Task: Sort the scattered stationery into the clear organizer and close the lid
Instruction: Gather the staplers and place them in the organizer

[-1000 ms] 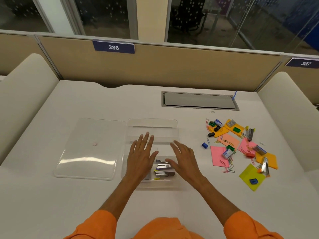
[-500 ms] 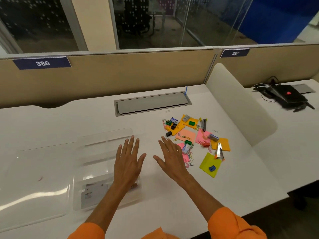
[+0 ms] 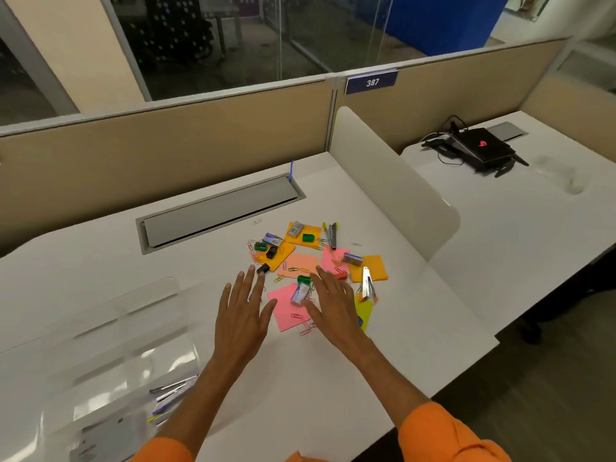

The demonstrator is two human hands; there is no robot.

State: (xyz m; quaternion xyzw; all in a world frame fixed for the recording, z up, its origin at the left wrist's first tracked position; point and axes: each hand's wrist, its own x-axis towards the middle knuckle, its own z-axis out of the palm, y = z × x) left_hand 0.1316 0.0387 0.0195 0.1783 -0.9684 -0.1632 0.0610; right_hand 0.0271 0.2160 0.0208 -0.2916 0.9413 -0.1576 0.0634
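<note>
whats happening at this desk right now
A person in orange sleeves is sorting stationery. Both hands are open and empty: the left hand and right hand reach, fingers spread, over a scattered pile of sticky notes, paper clips and a stapler on the desk. The clear organizer sits to the left, lid off, with a few pens already inside. Most of the pile is not yet sorted.

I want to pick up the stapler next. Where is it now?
In the head view, the stapler lies at the right edge of the stationery pile, just right of the right hand, between the orange sticky note and the yellow sticky note.
</note>
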